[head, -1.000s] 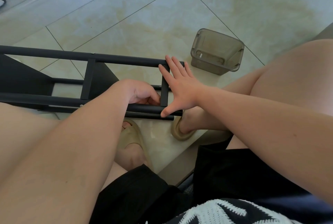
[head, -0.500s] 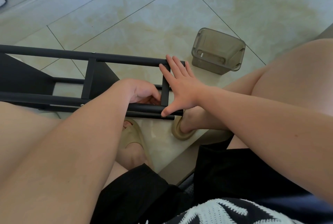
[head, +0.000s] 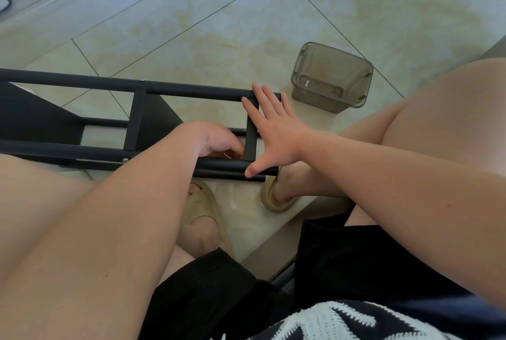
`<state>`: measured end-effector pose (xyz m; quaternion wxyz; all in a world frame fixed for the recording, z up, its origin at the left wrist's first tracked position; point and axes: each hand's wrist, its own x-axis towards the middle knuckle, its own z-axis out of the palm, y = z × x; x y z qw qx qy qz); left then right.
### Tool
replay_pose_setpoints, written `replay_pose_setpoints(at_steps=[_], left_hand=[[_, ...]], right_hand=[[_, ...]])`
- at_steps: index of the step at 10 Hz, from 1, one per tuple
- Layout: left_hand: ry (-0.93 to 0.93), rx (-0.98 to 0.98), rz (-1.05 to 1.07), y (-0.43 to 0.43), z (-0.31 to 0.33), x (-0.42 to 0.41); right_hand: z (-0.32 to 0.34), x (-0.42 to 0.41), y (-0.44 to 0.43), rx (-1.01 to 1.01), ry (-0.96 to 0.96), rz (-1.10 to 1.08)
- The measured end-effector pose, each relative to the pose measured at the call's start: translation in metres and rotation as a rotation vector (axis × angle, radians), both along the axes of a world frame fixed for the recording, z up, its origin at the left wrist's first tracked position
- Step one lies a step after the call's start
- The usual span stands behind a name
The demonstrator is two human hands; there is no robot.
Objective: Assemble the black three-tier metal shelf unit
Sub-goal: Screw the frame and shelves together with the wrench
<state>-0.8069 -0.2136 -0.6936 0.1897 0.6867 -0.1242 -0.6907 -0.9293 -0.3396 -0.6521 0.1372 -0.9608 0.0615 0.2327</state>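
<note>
Tiled floor point(head: 219, 25), one shelf frame point(head: 191, 91); right hand point(head: 276, 134) splayed on it, left hand point(head: 216, 140) curled, hold unclear.

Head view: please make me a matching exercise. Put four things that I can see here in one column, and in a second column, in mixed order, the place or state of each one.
Column A
1. right hand
2. left hand
3. grey translucent container
4. beige slipper

Column B
a. fingers curled, inside the shelf frame, just left of the end crossbar
b. worn on a foot
c. fingers straight and spread, laid flat across the end crossbar
d. on the floor tiles, apart from the shelf frame

Pairs: 1-c, 2-a, 3-d, 4-b
</note>
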Motion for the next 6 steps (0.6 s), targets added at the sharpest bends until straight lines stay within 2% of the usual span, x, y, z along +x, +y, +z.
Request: replay_pose_setpoints(at_steps=[2, 5, 6], left_hand=[[0.101, -0.021, 0.021, 0.0007, 0.0009, 0.0023], [0.035, -0.016, -0.002, -0.0014, -0.0005, -0.0006], [0.077, -0.023, 0.027, -0.0003, -0.0003, 0.0006]], right_hand=[[0.0004, 0.0005, -0.0005, 0.005, -0.002, -0.006], [0.0007, 0.0003, 0.0001, 0.007, -0.002, 0.001], [0.0006, 0.0006, -0.0003, 0.007, -0.002, -0.003]])
